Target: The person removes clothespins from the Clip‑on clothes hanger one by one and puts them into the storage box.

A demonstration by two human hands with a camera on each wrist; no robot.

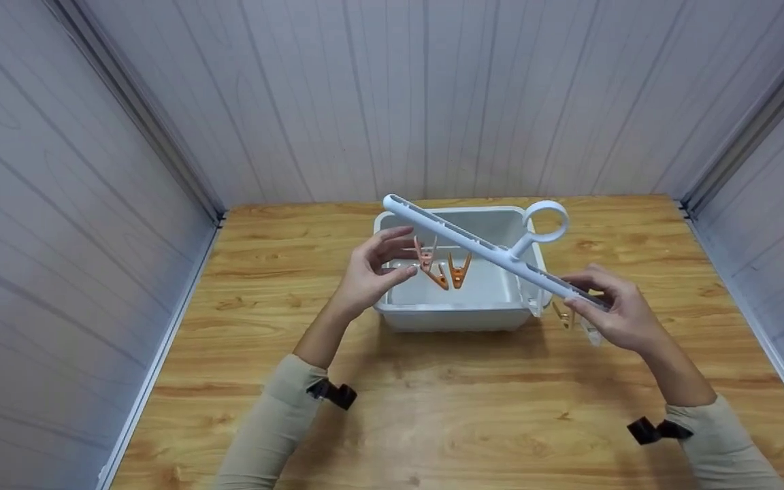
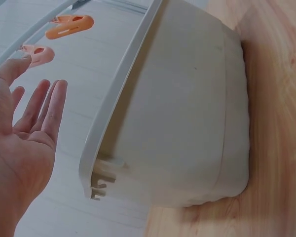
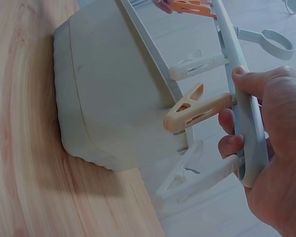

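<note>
A white peg-hanger bar [image 1: 480,248] with a ring handle [image 1: 546,221] is held tilted above a white plastic tub [image 1: 453,309]. My right hand [image 1: 572,289] grips the bar's lower right end, fingers and thumb curled round it [image 3: 249,123]. Two orange pegs [image 1: 459,271] hang from the bar over the tub. A tan peg [image 3: 197,111] and white pegs [image 3: 197,66] hang near my right hand. My left hand [image 1: 405,253] is open beside the left orange peg [image 2: 38,53], fingers straight, thumb tip next to it and holding nothing.
The tub stands on a wooden table [image 1: 433,408] near its far edge. Pale panelled walls [image 1: 58,204] close the table in on the left, back and right. Bare wood lies between the tub and me.
</note>
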